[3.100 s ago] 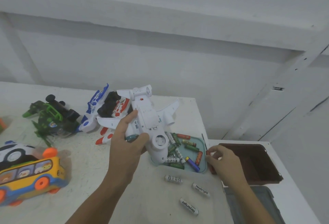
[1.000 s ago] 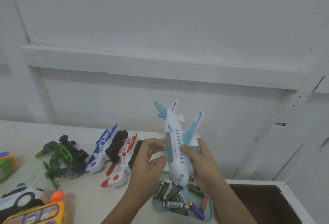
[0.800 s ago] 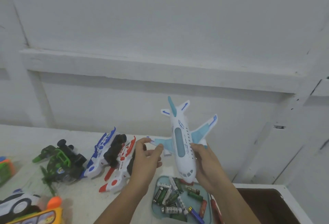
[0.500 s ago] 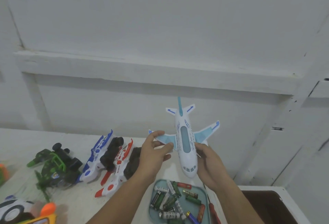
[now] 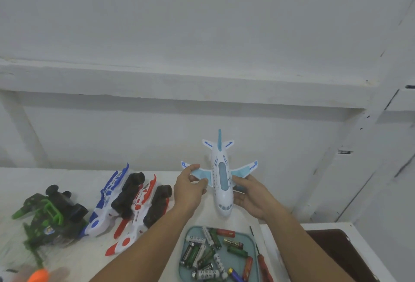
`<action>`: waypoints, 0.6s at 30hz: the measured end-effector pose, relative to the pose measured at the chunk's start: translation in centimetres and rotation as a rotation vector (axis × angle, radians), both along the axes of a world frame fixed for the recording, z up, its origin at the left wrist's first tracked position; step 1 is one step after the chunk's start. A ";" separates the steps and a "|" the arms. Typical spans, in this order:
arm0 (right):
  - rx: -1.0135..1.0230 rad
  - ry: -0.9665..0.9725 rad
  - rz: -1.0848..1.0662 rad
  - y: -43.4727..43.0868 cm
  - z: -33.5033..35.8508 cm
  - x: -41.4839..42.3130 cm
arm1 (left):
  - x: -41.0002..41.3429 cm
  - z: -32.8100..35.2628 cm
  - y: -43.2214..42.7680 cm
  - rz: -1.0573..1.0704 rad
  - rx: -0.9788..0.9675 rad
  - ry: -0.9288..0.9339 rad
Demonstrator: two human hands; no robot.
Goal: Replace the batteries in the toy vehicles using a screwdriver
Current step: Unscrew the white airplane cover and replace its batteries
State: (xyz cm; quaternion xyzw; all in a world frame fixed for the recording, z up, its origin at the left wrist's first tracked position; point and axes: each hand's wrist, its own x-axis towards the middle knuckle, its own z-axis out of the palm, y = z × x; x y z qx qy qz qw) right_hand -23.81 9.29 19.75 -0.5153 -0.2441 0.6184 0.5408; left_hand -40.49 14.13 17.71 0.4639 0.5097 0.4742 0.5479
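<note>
A white toy plane (image 5: 221, 176) with pale blue wings sits upright at the back of the table, nose toward me. My left hand (image 5: 189, 186) pinches its left wing. My right hand (image 5: 252, 194) cups the fuselage side under the right wing, fingers loosely curled. A teal tray (image 5: 251, 240) below holds several loose batteries (image 5: 207, 252). A red-handled screwdriver (image 5: 261, 261) lies along the tray's right edge.
Left of the plane lie a blue-and-white toy (image 5: 110, 198), a red-and-white toy (image 5: 141, 210) and a green-and-black vehicle (image 5: 51, 212). An orange toy part (image 5: 38, 276) shows at the bottom left. A dark brown tray (image 5: 341, 252) sits at the right. A white wall rises behind.
The plane was turned from belly-up to upright and lowered from mid-air toward the back of the table. The right hand let go of the screwdriver and came to the plane.
</note>
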 end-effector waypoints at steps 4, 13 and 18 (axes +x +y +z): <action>-0.083 -0.056 0.014 1.0 -1.4 0.2 | 0.6 -1.3 0.6 -0.008 -0.054 0.094; -0.231 -0.059 -0.017 2.0 -3.4 0.5 | 1.3 -3.0 1.3 -0.011 -0.119 0.215; -0.213 -0.062 -0.039 2.4 -3.7 0.6 | 1.2 -3.0 1.1 -0.018 -0.113 0.285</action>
